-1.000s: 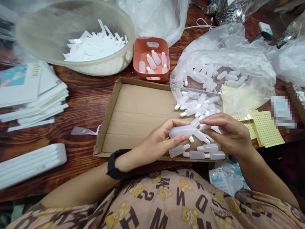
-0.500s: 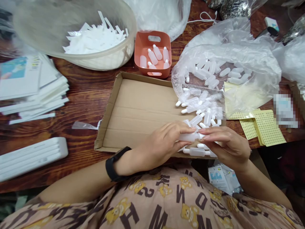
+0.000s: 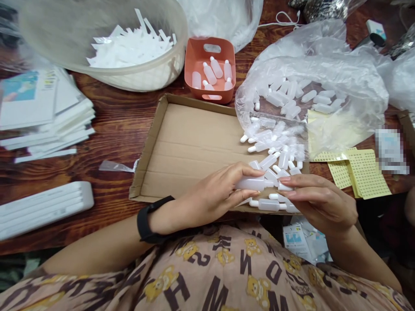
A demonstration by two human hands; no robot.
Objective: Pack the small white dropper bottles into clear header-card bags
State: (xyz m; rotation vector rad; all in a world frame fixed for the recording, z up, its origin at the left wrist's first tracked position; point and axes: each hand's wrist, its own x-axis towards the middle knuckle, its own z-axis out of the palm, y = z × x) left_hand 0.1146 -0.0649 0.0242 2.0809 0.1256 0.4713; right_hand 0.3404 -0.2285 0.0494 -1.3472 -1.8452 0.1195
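My left hand (image 3: 223,190) grips a small translucent plastic bottle (image 3: 250,183) between thumb and fingers, its bare neck pointing right. Just apart from that neck, a white cap (image 3: 285,186) is pinched in the fingertips of my right hand (image 3: 320,201). Both hands are over the right end of a shallow cardboard tray (image 3: 181,151). Several more capped bottles (image 3: 268,204) lie in the tray around my fingers. Behind them, a clear plastic bag (image 3: 350,82) holds loose bottles and spills some into the tray.
An orange basket (image 3: 210,97) with several bottles stands behind the tray. A large bowl of white strips (image 3: 129,52) is at the back left. Stacked printed cards (image 3: 26,108) and a white ridged case (image 3: 45,207) lie left. Yellow label sheets (image 3: 369,172) are at the right.
The white cap has come away from the bottle's neck. My right hand has moved right with the cap, and my left hand slightly left with the bottle.
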